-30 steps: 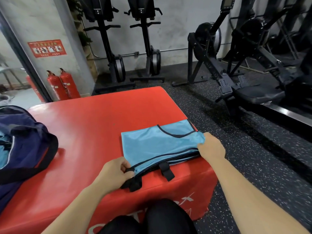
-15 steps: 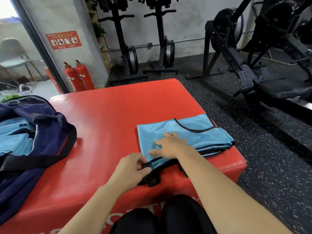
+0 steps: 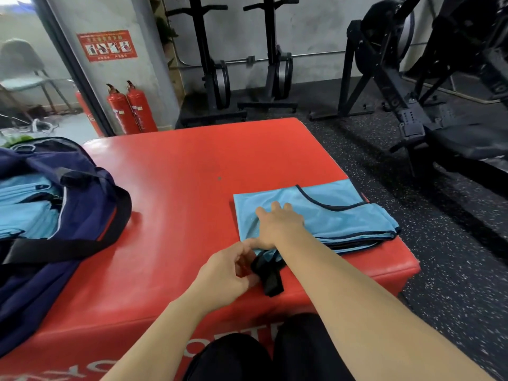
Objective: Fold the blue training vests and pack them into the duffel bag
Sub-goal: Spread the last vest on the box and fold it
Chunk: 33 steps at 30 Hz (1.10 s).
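Head camera: red padded worktop [image 3: 192, 188] fills the middle of the frame. Folded blue vests [image 3: 343, 215], with dark trim, lie stacked flat on its near right corner, the right edge of the stack right at the worktop's edge. Right hand [image 3: 277, 226] rests palm down on the left part of the top vest, fingers [image 3: 275, 207] straight and slightly spread, pressing the cloth and gripping nothing. Left hand [image 3: 228, 270] sits just beside it at the stack's near left corner, fingers curled, thumb and fingertips pinching the black strap [image 3: 270, 276] that hangs from the vests toward the worktop's front edge. The two hands almost touch.

Navy duffel bag [image 3: 82, 204] sits on the left side of the worktop, well apart from the stack and unzipped. More blue vests [image 3: 24, 204] are visible inside it, and its black shoulder strap is draped across the front. Person's knees [image 3: 275, 353], in black, are below the worktop's front.

Behind: two red fire extinguishers [image 3: 132, 108] stand against the wall under a red sign [image 3: 107, 45]. Black rowing machines [image 3: 398, 78] stand on the speckled floor [image 3: 453, 270], some stored upright. Chair [image 3: 24, 72] is at far left.
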Each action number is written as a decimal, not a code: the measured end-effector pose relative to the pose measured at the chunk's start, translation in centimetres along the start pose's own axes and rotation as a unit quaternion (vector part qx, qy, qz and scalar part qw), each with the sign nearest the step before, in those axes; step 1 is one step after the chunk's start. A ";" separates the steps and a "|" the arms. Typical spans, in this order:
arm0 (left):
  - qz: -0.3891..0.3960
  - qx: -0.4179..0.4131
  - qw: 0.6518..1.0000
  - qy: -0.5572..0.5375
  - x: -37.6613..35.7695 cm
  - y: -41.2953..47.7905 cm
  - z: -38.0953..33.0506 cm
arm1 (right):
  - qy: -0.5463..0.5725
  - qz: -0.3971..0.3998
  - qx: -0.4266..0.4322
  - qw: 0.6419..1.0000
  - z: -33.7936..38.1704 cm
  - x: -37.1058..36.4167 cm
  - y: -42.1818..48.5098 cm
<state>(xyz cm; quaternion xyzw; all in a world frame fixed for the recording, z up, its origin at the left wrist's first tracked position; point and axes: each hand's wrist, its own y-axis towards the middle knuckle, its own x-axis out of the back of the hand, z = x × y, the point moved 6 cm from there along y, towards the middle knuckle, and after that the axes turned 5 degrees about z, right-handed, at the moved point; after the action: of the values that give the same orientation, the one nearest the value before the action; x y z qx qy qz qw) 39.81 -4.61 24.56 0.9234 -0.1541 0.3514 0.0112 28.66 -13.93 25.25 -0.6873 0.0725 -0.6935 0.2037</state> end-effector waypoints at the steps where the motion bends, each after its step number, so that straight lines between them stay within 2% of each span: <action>1: -0.003 0.002 1.000 0.009 -0.2 -0.1 -0.3 | -0.007 0.003 0.002 1.000 0.0 0.0 0.1; 5: -0.059 0.024 0.996 0.057 -0.5 -0.2 -0.9 | -0.018 0.003 0.006 1.000 -0.2 -0.1 0.4; 9: -0.148 0.081 0.985 0.016 0.5 -0.3 0.8 | -0.022 -0.009 0.000 1.000 -0.3 -0.4 0.5; 11: -0.165 0.088 0.977 0.106 0.8 -0.6 0.8 | -0.031 -0.019 -0.006 0.999 -0.2 -0.6 0.5; 13: -0.132 0.059 0.963 0.227 0.2 -0.8 0.6 | -0.045 -0.034 -0.010 0.998 -0.1 -0.8 0.2; 14: -0.102 0.050 0.961 0.252 -0.2 -0.9 0.6 | -0.050 -0.041 -0.009 0.998 -0.1 -0.9 0.1; 17: 0.016 0.062 0.966 0.249 0.1 -0.7 0.9 | -0.046 -0.064 -0.007 0.997 -0.1 -1.5 -0.3; 19: 0.063 0.073 0.964 0.247 1.3 -0.5 0.5 | -0.044 -0.073 -0.008 0.996 -0.2 -1.8 -0.5; 21: 0.048 0.081 0.974 0.204 2.6 0.3 0.0 | -0.050 -0.074 -0.012 0.996 -0.2 -1.9 -0.6; 23: -0.041 0.076 0.986 0.139 4.0 1.8 -0.3 | -0.061 -0.070 -0.010 0.996 -0.1 -1.9 -0.6; 25: -0.134 0.056 0.984 0.103 4.6 3.8 -0.5 | -0.066 -0.067 -0.006 0.996 -0.1 -1.9 -0.8; 26: -0.156 0.036 0.983 0.087 4.3 4.9 -1.0 | -0.066 -0.069 -0.003 0.995 -0.1 -2.0 -0.8; 28: -0.160 0.011 0.987 0.017 2.2 6.8 -1.4 | -0.068 -0.076 0.000 0.995 -0.2 -2.0 -0.8; 31: -0.146 0.047 0.975 -0.159 -1.0 7.9 -0.5 | -0.062 -0.075 0.027 0.995 -0.6 -2.2 -0.8; 33: -0.139 0.045 0.972 -0.181 -1.9 8.0 0.0 | -0.006 -0.077 0.060 0.995 -1.7 -2.6 -1.2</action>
<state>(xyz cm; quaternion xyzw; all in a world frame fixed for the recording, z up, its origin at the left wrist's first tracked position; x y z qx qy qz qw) 36.14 -11.72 22.60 0.9836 -0.0075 0.1797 -0.0096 26.67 -12.12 23.22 -0.6813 -0.0237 -0.7063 0.1911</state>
